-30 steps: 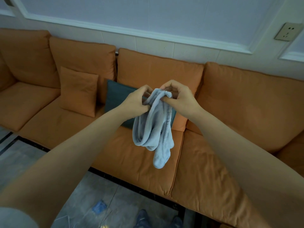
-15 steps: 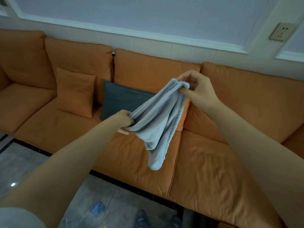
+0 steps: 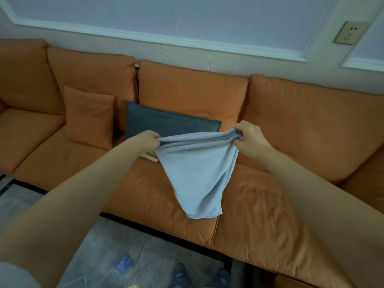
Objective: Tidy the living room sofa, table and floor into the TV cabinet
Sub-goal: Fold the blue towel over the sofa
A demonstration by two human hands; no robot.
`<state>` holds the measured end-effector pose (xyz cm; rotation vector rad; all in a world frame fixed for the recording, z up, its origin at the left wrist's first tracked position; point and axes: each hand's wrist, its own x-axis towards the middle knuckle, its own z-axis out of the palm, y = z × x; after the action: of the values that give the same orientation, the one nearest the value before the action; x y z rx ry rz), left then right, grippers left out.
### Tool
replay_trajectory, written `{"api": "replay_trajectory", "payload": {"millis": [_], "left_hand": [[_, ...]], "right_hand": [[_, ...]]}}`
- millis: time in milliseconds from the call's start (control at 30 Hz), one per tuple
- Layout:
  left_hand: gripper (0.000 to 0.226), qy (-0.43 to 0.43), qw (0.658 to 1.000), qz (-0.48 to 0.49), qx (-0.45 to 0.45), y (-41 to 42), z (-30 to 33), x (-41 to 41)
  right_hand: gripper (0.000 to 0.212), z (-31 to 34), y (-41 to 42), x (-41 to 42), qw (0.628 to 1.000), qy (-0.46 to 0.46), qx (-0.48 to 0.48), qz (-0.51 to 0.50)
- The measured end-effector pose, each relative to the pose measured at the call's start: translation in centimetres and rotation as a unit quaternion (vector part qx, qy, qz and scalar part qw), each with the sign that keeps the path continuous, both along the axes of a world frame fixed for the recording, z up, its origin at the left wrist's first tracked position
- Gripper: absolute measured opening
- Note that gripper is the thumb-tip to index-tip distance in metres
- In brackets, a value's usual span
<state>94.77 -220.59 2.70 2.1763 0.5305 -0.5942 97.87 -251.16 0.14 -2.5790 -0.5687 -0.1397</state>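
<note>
A light blue towel (image 3: 195,175) hangs in the air above the orange sofa (image 3: 259,204), stretched level between my two hands. My left hand (image 3: 146,143) grips its bunched left end and my right hand (image 3: 250,137) pinches its bunched right end. The rest of the towel droops down in a point over the seat cushion. Behind it a dark teal cushion (image 3: 166,121) leans against the sofa back.
A small orange cushion (image 3: 89,115) stands on the sofa to the left. On the grey tiled floor near my blue shoes (image 3: 180,275) lies a small blue item (image 3: 124,263). A wall socket (image 3: 348,33) is at upper right.
My hands have drawn apart, left going left and right going down and right. The towel, bunched between them a second ago, now hangs stretched level.
</note>
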Motion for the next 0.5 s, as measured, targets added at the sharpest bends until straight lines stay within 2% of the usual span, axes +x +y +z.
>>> {"api": "replay_trajectory", "payload": {"millis": [67,133,200,267,333,400,467,500], "left_hand": [[0.029,-0.008,0.999,-0.001,0.038,0.3,0.1,0.0],[0.030,0.014,1.000,0.017,0.016,0.5,0.0,-0.4],[0.029,0.004,0.994,0.078,-0.072,0.7,-0.2,-0.4],[0.027,-0.001,0.984,0.103,-0.146,0.8,0.3,-0.2],[0.027,-0.019,0.970,0.126,-0.209,0.8,1.1,0.4],[0.029,-0.025,0.945,0.155,-0.288,0.4,2.2,1.0],[0.031,-0.022,0.934,0.146,-0.324,-0.1,3.0,1.5],[0.031,-0.027,0.934,0.138,-0.328,-0.5,3.2,1.7]], "right_hand": [[0.040,0.2,0.1,0.1,0.998,0.036,-0.052,0.030],[0.036,0.4,-0.6,0.2,0.996,0.063,-0.063,0.016],[0.020,0.6,-1.1,0.6,0.994,0.099,0.018,-0.037],[0.007,1.0,-0.8,0.5,0.974,0.168,0.128,-0.075],[0.013,1.7,-0.6,0.4,0.933,0.235,0.251,-0.110],[0.019,2.7,-0.4,0.2,0.878,0.313,0.351,-0.088],[0.026,3.2,-0.6,0.3,0.822,0.387,0.416,-0.045],[0.030,3.5,-0.9,0.4,0.808,0.405,0.427,-0.033]]}}
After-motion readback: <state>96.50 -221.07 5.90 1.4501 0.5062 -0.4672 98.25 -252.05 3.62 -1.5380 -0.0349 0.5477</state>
